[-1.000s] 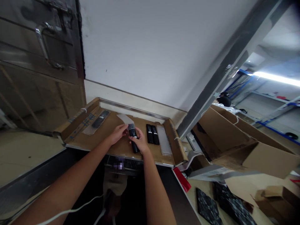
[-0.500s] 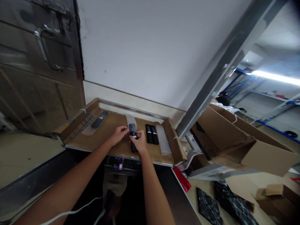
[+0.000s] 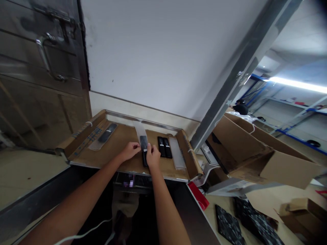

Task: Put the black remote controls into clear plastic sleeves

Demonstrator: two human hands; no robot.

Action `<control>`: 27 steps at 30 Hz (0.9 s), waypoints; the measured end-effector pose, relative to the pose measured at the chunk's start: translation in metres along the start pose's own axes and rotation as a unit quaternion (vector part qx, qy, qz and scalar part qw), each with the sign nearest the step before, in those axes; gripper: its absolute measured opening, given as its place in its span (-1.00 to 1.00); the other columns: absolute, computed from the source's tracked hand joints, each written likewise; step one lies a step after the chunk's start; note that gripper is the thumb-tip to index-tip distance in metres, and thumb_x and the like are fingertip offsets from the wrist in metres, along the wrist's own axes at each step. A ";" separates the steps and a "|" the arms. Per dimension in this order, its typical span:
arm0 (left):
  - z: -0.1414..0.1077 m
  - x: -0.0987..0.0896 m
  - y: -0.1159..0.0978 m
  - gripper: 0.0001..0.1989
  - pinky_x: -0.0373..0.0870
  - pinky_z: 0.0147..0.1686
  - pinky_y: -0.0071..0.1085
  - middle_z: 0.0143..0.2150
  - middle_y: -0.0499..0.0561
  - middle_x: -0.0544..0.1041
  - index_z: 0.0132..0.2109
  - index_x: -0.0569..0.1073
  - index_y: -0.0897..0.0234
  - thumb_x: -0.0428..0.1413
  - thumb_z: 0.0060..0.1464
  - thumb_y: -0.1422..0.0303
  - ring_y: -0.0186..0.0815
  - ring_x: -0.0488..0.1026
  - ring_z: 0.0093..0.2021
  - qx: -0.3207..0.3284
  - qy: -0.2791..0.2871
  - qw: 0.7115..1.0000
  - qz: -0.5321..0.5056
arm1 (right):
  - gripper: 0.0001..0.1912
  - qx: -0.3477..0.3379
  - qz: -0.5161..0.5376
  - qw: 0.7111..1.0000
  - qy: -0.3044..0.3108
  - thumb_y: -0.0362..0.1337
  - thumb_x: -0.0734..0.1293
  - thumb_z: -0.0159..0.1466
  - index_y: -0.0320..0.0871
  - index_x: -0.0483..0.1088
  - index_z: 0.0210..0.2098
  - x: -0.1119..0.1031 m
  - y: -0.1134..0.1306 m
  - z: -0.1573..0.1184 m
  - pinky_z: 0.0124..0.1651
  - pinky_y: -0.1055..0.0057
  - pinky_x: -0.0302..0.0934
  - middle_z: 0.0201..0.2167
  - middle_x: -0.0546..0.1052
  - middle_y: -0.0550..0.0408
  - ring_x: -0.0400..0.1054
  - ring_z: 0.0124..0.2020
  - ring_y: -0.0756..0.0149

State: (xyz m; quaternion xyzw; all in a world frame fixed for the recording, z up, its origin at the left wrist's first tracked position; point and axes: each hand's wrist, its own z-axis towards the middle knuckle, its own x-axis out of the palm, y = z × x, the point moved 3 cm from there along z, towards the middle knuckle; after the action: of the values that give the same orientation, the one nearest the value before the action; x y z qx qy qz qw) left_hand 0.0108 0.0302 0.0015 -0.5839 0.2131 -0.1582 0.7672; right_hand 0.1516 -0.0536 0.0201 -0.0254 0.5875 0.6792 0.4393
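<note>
A cardboard-lined surface (image 3: 125, 134) lies under both hands. The right hand (image 3: 153, 156) is bent round the right side of a black remote, with its thumb close to it. The left hand (image 3: 132, 150) has its fingertips pinched near together by the remote's other side; I cannot tell if they grip anything. Right of the hands is a clear sleeve pile (image 3: 177, 153); left is a bagged remote (image 3: 107, 133). A long clear sleeve (image 3: 139, 128) covers the top of the black remote (image 3: 144, 159), between the hands. The remote looks light, hard and a bit slippery; the sleeve looks thin and floppy. Holding the remote's bare lower sides seems best. Two loose remotes (image 3: 161, 146) lie just right of the right hand.
</note>
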 end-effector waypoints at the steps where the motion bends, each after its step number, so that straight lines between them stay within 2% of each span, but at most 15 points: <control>1: 0.000 0.001 -0.001 -0.79 0.23 -0.51 -0.45 -0.59 -0.10 0.37 -0.52 0.38 0.26 0.17 -0.07 0.26 -0.39 0.30 -0.56 -0.007 -0.004 1.000 -0.009 | -0.53 -0.006 -0.001 1.000 -0.012 0.08 0.09 0.40 -0.06 0.30 -0.47 0.000 0.000 0.000 -0.33 0.41 0.04 -0.52 0.43 0.09 0.24 -0.44 0.29; 4: 0.000 0.001 0.000 -0.70 0.28 -0.59 -0.46 -0.58 -0.13 0.37 -0.43 0.35 0.24 0.19 -0.04 0.11 -0.39 0.32 -0.60 -0.045 -0.047 0.996 -0.057 | -0.55 -0.026 -0.013 0.999 -0.040 0.02 0.08 0.41 -0.07 0.30 -0.47 0.000 -0.001 0.000 -0.35 0.41 0.01 -0.54 0.43 0.11 0.24 -0.47 0.30; 6: 0.000 0.000 0.001 -0.62 0.29 -0.63 -0.47 -0.58 -0.13 0.37 -0.43 0.32 0.23 0.18 -0.03 0.01 -0.38 0.34 -0.60 -0.062 -0.084 0.992 -0.076 | -0.57 -0.033 -0.025 0.998 -0.043 -0.02 0.09 0.41 -0.08 0.30 -0.47 0.001 -0.001 0.000 -0.37 0.42 0.00 -0.54 0.44 0.11 0.26 -0.48 0.31; 8: 0.002 0.000 0.002 -0.58 0.27 -0.65 -0.48 -0.58 -0.11 0.37 -0.46 0.31 0.24 0.18 -0.04 -0.03 -0.39 0.33 -0.61 -0.064 -0.097 0.991 -0.071 | -0.59 -0.037 -0.034 0.998 -0.041 -0.04 0.11 0.41 -0.09 0.30 -0.47 0.001 -0.001 -0.001 -0.37 0.42 -0.01 -0.53 0.45 0.11 0.28 -0.48 0.31; 12: 0.003 0.001 0.007 -0.61 0.25 -0.65 -0.50 -0.61 -0.11 0.36 -0.49 0.33 0.26 0.16 -0.02 0.02 -0.42 0.30 -0.64 -0.049 -0.065 0.996 -0.028 | -0.65 -0.054 -0.046 0.997 -0.035 -0.06 0.16 0.38 -0.08 0.27 -0.48 0.003 0.000 -0.002 -0.38 0.43 -0.03 -0.55 0.43 0.15 0.27 -0.50 0.34; 18: 0.002 0.000 0.012 -0.78 0.24 -0.61 -0.52 -0.60 -0.10 0.40 -0.51 0.36 0.27 0.09 -0.02 0.23 -0.43 0.32 -0.61 -0.046 -0.042 0.998 -0.016 | -0.74 -0.070 -0.049 0.996 -0.033 -0.09 0.24 0.30 -0.07 0.24 -0.45 0.006 -0.001 -0.002 -0.40 0.44 -0.02 -0.58 0.35 0.21 0.24 -0.50 0.34; 21: 0.002 0.000 0.010 -0.82 0.25 -0.58 -0.50 -0.61 -0.09 0.41 -0.52 0.37 0.28 0.07 -0.06 0.29 -0.41 0.34 -0.61 -0.041 -0.033 0.999 0.000 | -0.83 -0.064 -0.032 0.997 -0.026 -0.12 0.28 0.22 -0.09 0.29 -0.36 0.005 -0.001 -0.002 -0.37 0.44 0.05 -0.54 0.38 0.21 0.27 -0.48 0.32; 24: 0.002 0.000 0.007 -0.82 0.31 -0.54 -0.47 -0.61 -0.08 0.42 -0.53 0.37 0.28 0.08 -0.08 0.29 -0.38 0.38 -0.59 -0.044 -0.020 0.999 0.000 | -0.81 -0.051 -0.010 0.999 -0.010 -0.15 0.28 0.19 -0.11 0.32 -0.26 0.004 -0.001 -0.003 -0.33 0.42 0.11 -0.48 0.44 0.18 0.32 -0.45 0.30; 27: 0.001 0.001 0.004 -0.81 0.34 -0.50 -0.45 -0.60 -0.07 0.43 -0.54 0.36 0.28 0.07 -0.09 0.28 -0.36 0.41 -0.57 -0.045 -0.008 0.999 -0.006 | -0.80 -0.050 -0.002 0.999 0.011 -0.16 0.29 0.17 -0.11 0.31 -0.24 0.003 -0.001 -0.007 -0.31 0.41 0.15 -0.43 0.48 0.14 0.36 -0.41 0.28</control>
State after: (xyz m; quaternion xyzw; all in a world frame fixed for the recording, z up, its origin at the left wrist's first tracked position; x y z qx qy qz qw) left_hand 0.0121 0.0320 -0.0024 -0.6200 0.2101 -0.1486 0.7412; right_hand 0.1466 -0.0578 0.0154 -0.0559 0.5575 0.7064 0.4325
